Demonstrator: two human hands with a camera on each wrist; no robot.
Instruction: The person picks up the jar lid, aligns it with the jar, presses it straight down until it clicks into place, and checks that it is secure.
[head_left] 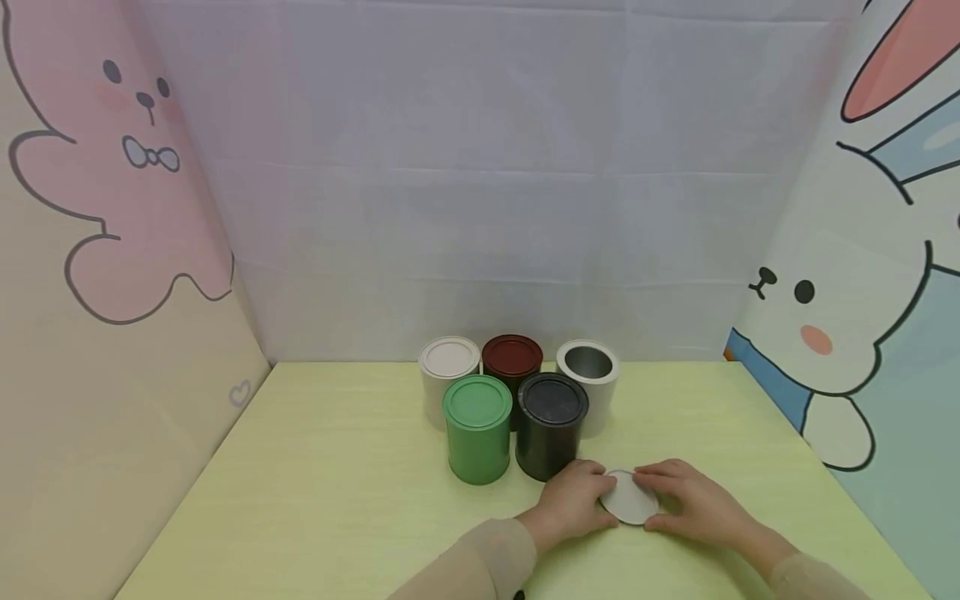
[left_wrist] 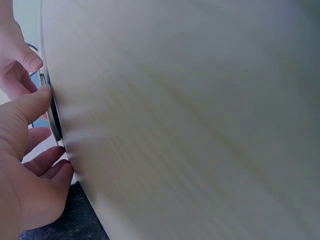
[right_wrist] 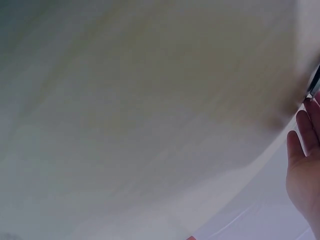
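Close to the table surface, a round white lid (head_left: 630, 498) lies between my two hands. My left hand (head_left: 573, 502) grips its left edge, with the thumb and fingers spread along the rim. On the opposite edge, my right hand (head_left: 697, 504) holds it between thumb and fingers. The left wrist view shows the lid (left_wrist: 54, 115) edge-on, slightly tilted, with a dark underside. Just behind the left hand stands a black can (head_left: 551, 429) with its lid on. Farther back is a white can (head_left: 597, 383) without a lid, its grey metal inside showing.
A green can (head_left: 478, 433) stands left of the black one. Behind them are a lidded white can (head_left: 448, 375) and a dark red can (head_left: 513, 362). All share the pale yellow table (head_left: 337, 500), which meets a white cloth backdrop (head_left: 480, 208) at the rear.
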